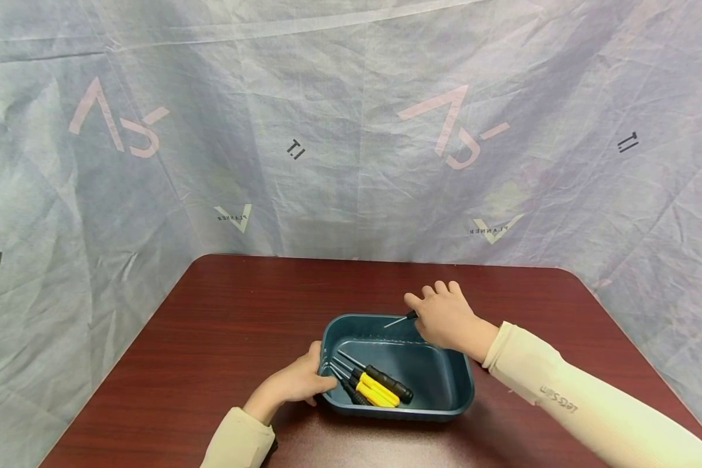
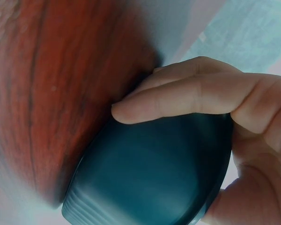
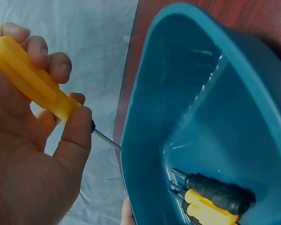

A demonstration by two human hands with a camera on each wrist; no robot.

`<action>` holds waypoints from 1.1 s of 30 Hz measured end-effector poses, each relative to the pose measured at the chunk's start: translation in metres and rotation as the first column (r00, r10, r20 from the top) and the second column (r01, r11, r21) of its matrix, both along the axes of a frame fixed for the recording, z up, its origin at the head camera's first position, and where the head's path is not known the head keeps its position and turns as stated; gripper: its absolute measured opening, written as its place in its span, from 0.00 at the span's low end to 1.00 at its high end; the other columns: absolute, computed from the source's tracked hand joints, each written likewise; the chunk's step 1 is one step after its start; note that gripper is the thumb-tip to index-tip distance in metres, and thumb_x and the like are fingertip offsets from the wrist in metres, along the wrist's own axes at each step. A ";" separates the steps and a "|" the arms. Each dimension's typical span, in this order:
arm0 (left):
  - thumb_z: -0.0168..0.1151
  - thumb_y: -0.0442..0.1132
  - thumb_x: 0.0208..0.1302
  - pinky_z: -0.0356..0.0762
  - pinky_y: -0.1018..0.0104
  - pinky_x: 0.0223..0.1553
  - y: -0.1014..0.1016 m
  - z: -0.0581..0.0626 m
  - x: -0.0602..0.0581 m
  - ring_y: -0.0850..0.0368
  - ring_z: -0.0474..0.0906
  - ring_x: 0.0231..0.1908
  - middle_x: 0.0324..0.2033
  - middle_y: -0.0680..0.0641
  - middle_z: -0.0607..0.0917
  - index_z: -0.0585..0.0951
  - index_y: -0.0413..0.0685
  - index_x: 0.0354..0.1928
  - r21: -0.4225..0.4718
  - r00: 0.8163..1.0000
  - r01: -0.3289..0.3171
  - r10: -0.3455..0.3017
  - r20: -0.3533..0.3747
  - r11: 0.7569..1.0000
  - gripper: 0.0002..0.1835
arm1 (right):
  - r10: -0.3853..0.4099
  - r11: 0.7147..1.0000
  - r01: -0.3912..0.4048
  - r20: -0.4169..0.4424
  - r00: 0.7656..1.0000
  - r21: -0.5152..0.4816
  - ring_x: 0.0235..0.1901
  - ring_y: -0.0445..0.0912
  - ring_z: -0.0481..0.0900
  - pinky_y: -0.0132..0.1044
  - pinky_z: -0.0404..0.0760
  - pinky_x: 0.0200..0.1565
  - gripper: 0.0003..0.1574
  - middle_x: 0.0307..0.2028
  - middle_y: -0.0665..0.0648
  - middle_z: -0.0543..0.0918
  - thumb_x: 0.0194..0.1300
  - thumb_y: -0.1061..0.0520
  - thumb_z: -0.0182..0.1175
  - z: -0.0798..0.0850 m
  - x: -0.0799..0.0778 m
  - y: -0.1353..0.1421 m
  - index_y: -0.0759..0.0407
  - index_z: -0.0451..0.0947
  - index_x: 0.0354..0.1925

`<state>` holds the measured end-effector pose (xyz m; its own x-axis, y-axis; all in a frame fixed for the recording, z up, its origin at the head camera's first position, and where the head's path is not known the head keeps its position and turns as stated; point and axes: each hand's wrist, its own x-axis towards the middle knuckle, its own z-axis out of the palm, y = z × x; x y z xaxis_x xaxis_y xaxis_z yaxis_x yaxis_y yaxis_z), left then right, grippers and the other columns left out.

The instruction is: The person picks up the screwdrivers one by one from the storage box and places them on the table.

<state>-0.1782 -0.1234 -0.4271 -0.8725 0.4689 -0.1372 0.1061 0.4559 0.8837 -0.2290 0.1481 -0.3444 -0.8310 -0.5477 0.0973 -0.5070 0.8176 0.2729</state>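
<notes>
I hold 1 yellow screwdriver (image 3: 37, 79) in my right hand (image 1: 444, 318) — fingers (image 3: 61, 69) curled round its handle, thumb pressed near the collar — by the far rim of the blue tub (image 1: 409, 413), its shaft slanting down to the left. Whether the tip touches the rim, I cannot tell. My left hand (image 1: 298, 378) grips the tub's left end, thumb at the rim and fingers along the outer wall, seemingly steadying it on the surface (image 1: 240, 312). Inside, toward the near left corner, lie what look like 2 yellow screwdrivers (image 1: 380, 390) and 2 black screwdrivers (image 1: 389, 383), shafts toward the left wall. I judge the step in hand as carrying this screwdriver across the rim, though which way is unclear; the next move calls for a firm grip — and the shaft clear of the edge.
</notes>
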 end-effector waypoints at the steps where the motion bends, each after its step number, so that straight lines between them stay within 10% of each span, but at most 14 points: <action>1: 0.57 0.34 0.48 0.76 0.57 0.17 0.000 0.000 0.000 0.53 0.73 0.21 0.35 0.40 0.71 0.51 0.27 0.59 -0.002 1.000 0.000 0.000 -0.001 1.000 0.38 | -0.003 1.000 0.003 0.000 1.000 -0.002 0.29 0.51 0.63 0.44 0.59 0.32 0.14 0.27 0.55 0.70 0.58 0.53 0.56 0.000 0.000 0.001 0.51 0.70 0.43; 33: 0.57 0.35 0.48 0.76 0.57 0.17 0.000 -0.002 -0.001 0.53 0.72 0.20 0.33 0.40 0.71 0.51 0.27 0.59 -0.013 1.000 -0.005 0.005 0.000 1.000 0.38 | -0.106 0.992 0.110 0.066 0.992 -0.069 0.27 0.50 0.61 0.45 0.58 0.30 0.13 0.25 0.54 0.68 0.58 0.53 0.56 0.003 -0.005 0.030 0.53 0.68 0.42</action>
